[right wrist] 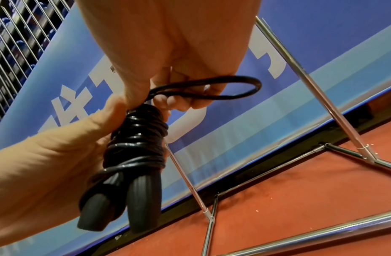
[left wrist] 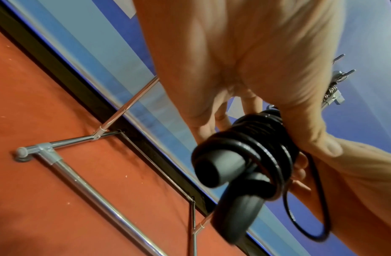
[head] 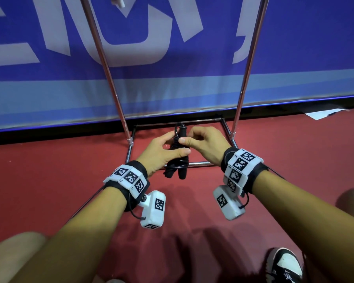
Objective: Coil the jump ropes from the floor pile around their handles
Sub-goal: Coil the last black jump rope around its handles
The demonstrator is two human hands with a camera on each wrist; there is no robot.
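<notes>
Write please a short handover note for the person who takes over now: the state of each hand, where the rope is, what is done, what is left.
Left hand: grips the wrapped jump rope, thumb across the coils.
Right hand: pinches the last free loop at the top of the handles.
Rope: held in the air above the red floor, in front of the metal rack. The two black handles lie side by side, with the cord wound round them.
Done: nearly all the cord is coiled.
Left: probably tuck or wrap this last loop. No floor pile is in view.

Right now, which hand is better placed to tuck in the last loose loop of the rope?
Probably the right hand: its fingers already pinch the loose loop, while the left hand grips the wrapped handles.
</notes>
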